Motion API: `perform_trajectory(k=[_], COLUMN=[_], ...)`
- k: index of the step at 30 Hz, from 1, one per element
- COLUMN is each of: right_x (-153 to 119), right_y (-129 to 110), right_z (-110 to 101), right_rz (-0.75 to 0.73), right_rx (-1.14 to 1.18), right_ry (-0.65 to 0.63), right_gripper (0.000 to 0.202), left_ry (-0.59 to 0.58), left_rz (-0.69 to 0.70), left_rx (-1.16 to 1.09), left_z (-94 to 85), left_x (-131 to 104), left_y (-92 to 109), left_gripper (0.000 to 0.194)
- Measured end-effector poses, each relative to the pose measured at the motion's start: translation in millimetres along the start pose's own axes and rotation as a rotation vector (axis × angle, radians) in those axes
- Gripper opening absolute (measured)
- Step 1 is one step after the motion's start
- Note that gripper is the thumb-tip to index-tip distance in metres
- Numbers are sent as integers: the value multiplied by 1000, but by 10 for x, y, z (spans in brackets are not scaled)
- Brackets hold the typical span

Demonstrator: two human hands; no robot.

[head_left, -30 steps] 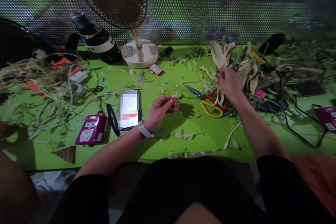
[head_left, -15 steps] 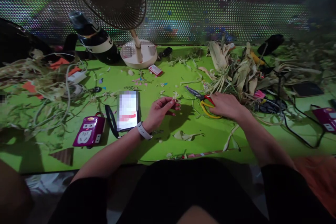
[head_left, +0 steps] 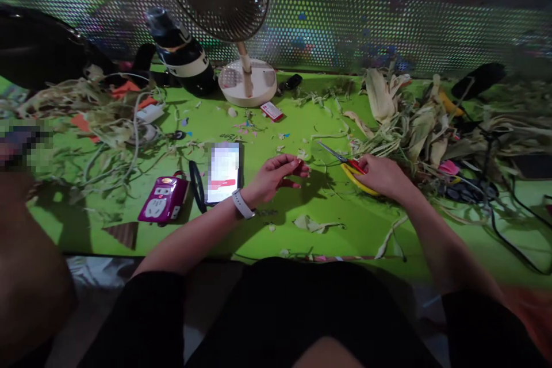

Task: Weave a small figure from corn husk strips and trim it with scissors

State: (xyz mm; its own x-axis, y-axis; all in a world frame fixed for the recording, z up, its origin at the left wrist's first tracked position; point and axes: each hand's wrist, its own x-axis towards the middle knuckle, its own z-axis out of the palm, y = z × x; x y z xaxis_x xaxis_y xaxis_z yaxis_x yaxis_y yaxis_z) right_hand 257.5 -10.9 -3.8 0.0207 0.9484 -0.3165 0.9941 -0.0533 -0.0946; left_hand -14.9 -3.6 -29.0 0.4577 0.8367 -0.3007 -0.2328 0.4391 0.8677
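Observation:
My left hand, with a pale watch band at its wrist, is over the middle of the green table. Its thumb and forefinger are pinched together. A small pale husk scrap shows right at the fingertips; whether they hold it or it lies behind them I cannot tell. To the right, my right hand grips scissors by their red and yellow handles, blades pointing left and away from me. Just beyond that hand lies a heap of dried corn husks. A loose husk piece lies nearer my body.
A phone with a lit screen and a purple power socket stand left of my left forearm. Farther back are a fan, a dark bottle and a red-and-white box. A black cable runs at right. Another person's arm is at far left.
The view has swung a little left, so most things sit farther right. My left hand keeps its pinch near the pale scrap, and my right hand still grips the scissors. A co-worker's hand has come in at left.

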Motion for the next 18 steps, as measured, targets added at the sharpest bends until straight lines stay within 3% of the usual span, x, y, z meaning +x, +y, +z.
perform_trajectory(k=[6, 11, 15, 18], right_x=[17, -128, -260, -312], right_y=[96, 84, -46, -117], right_z=[59, 1, -101, -141], right_rz=[-78, -286, -424, -462], right_rx=[248, 610, 687, 696], right_ry=[19, -213, -348, -372], right_gripper=[23, 43, 46, 45], left_ry=[-31, -101, -150, -176], left_rz=[-96, 89, 198, 209], left_rx=[-84, -13, 46, 37], left_z=[-98, -111, -77, -64], left_x=[17, 16, -14, -31], left_y=[104, 98, 94, 97], left_gripper=[16, 15, 17, 17])
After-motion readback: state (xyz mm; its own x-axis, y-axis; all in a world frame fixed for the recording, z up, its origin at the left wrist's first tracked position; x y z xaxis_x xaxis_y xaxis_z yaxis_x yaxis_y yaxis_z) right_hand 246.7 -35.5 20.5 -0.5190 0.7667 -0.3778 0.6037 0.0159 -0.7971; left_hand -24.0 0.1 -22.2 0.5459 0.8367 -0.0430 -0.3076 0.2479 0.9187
